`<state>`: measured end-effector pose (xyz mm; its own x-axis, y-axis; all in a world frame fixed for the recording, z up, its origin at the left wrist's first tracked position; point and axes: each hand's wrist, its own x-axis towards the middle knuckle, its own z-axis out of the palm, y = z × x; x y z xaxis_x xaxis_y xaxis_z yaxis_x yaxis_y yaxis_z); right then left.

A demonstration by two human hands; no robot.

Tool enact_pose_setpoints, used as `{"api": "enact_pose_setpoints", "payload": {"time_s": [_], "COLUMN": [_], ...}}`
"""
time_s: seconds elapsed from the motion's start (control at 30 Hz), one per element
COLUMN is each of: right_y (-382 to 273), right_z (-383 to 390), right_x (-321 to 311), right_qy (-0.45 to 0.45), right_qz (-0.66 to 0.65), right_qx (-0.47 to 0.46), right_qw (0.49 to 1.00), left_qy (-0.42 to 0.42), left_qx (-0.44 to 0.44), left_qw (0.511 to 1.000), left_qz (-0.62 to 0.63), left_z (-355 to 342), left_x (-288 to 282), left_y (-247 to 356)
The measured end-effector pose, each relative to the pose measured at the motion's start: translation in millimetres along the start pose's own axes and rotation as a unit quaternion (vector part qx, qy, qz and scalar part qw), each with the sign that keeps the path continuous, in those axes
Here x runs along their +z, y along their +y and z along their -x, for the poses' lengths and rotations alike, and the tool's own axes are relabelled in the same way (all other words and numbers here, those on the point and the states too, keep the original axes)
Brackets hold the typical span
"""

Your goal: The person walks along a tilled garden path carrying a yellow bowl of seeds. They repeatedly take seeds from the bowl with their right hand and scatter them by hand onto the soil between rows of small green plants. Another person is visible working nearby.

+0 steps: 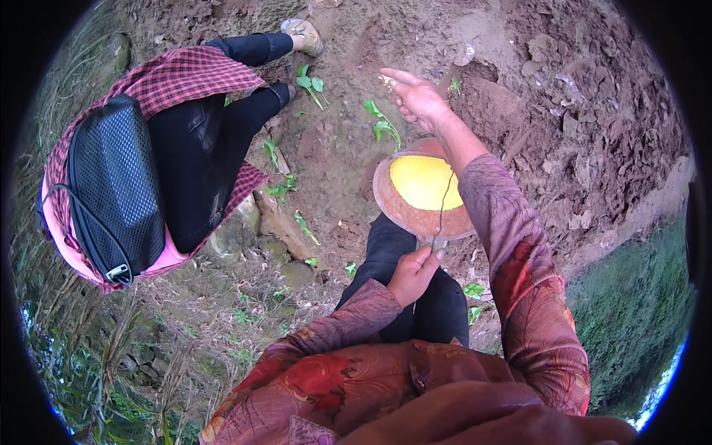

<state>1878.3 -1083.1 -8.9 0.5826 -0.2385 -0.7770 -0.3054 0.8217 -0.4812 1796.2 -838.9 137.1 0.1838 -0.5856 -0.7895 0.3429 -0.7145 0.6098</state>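
1. The bowl [415, 211] of yellow grains [421, 180] is held above the knees, its handle [440, 243] pinched in the left hand's [417, 274] grip.
2. The right hand [421, 104] is extended; whether its grip is closed cannot be told.
3. A portion is apparently being handled; a steady bowl seems called for.
4. Outdoor soil [334, 141] is dotted with seedlings [383, 126].

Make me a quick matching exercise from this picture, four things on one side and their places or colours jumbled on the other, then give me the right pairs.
Things:
1. Left hand
2. Right hand
3. Grains
4. Mesh bag

Places and colours:
A. Yellow, inside the pan
B. Black, towards the picture's left
C. Closed around the handle
D. Stretched out above the soil

Pairs: 1-C, 2-D, 3-A, 4-B
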Motion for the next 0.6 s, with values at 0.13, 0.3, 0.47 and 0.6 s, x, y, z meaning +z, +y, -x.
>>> {"api": "enact_pose_setpoints", "payload": {"time_s": [0.13, 0.3, 0.47, 0.6], "right_y": [-1, 35, 94, 133], "right_z": [11, 95, 175, 200], "right_x": [-18, -97, -173, -225], "right_qy": [-0.013, 0.031, 0.2, 0.292], "right_qz": [-0.06, -0.277, -0.34, -0.371], "right_qx": [-0.037, -0.032, 0.018, -0.036], "right_qw": [0.997, 0.96, 0.919, 0.881], "left_qy": [-0.016, -0.007, -0.008, 0.016], "left_qx": [-0.045, -0.102, -0.086, -0.094], "left_qw": [0.999, 0.994, 0.996, 0.995], "left_qz": [-0.002, 0.024, 0.017, -0.016], "left_z": [-11, -28, -41, -52], "left_x": [-9, -10, -7, 1], "left_y": [16, 41, 50, 54]}}
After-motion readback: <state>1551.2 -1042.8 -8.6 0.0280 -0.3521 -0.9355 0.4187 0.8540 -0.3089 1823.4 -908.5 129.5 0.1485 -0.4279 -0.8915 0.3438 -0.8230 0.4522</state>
